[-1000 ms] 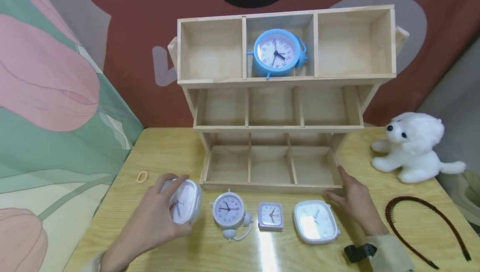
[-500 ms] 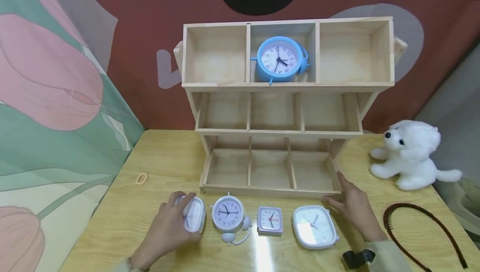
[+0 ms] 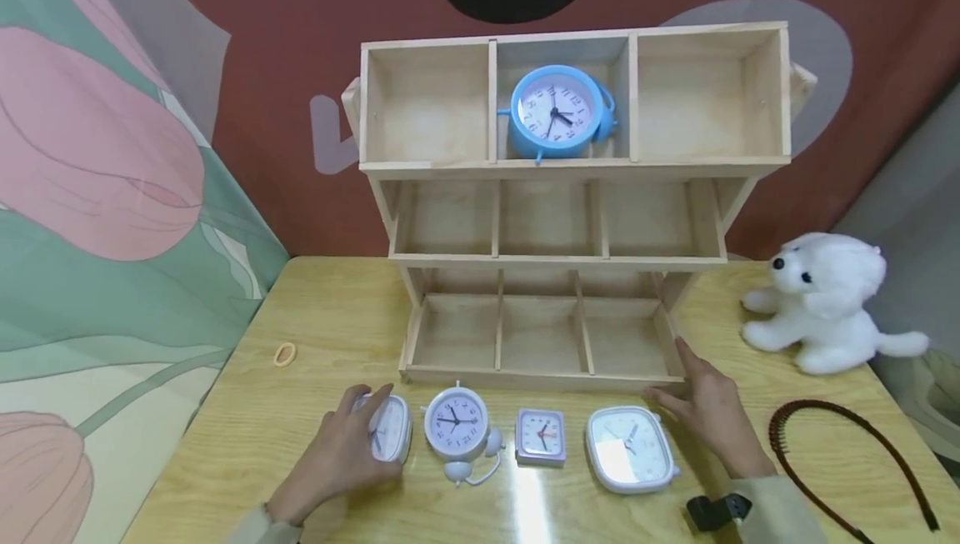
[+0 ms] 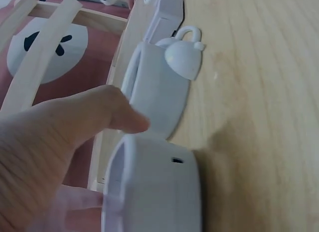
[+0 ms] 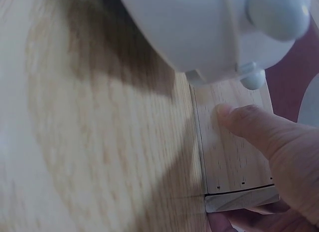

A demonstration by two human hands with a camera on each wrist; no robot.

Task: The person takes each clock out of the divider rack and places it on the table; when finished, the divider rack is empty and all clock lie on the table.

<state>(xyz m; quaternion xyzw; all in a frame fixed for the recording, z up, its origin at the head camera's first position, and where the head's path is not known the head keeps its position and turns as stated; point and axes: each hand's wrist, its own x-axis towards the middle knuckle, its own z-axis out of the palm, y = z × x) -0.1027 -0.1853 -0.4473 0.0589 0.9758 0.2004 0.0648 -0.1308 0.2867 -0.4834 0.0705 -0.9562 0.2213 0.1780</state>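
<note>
At the left end of a row, my left hand point(image 3: 341, 448) holds a white rounded-square alarm clock point(image 3: 390, 429) by its edges, face up on the table. The left wrist view shows the thumb at the edge of the clock's white casing point(image 4: 159, 187). My right hand point(image 3: 712, 411) grips the front right corner of the tiered wooden organizer point(image 3: 540, 380); its thumb lies on the front board point(image 5: 234, 157). Beside it is another white clock point(image 3: 630, 449). Between the hands lie a round twin-bell clock point(image 3: 456, 422) and a small square lilac clock point(image 3: 540, 436).
A blue alarm clock point(image 3: 556, 111) sits in the organizer's top middle compartment. On the right are a white plush dog point(image 3: 828, 302) and a brown headband point(image 3: 862, 419). A small beige ring point(image 3: 285, 354) lies at the left. A black wrist strap point(image 3: 716, 511) is on the right sleeve.
My left hand has lowered the white clock and brought it slightly right, down to the table beside the twin-bell clock. The right hand stays on the organizer's corner.
</note>
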